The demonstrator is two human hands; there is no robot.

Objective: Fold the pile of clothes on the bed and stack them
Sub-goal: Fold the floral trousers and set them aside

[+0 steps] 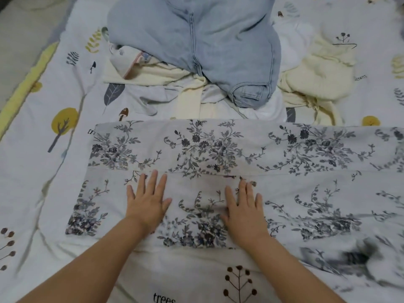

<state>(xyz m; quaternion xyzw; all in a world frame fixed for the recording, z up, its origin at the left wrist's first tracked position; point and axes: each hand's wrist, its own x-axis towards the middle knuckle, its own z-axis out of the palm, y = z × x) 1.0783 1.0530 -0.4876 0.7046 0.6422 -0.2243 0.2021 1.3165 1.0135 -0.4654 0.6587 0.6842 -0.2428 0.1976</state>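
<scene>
A white garment with a grey floral print (295, 154) lies spread flat across the bed in front of me, with a fold line running left to right across its middle. My left hand (148, 200) presses flat on it, fingers apart. My right hand (242, 208) lies flat on it too, about a hand's width to the right. Behind the floral piece sits the pile: light blue jeans (207, 47) on top, cream garments (317, 77) and white pieces (290, 47) under and beside them.
The bed cover (43, 171) is white with tree, leaf and mushroom prints. Its yellow and grey edge (24, 88) runs along the left side. The floral garment's right end is bunched and blurred at the lower right.
</scene>
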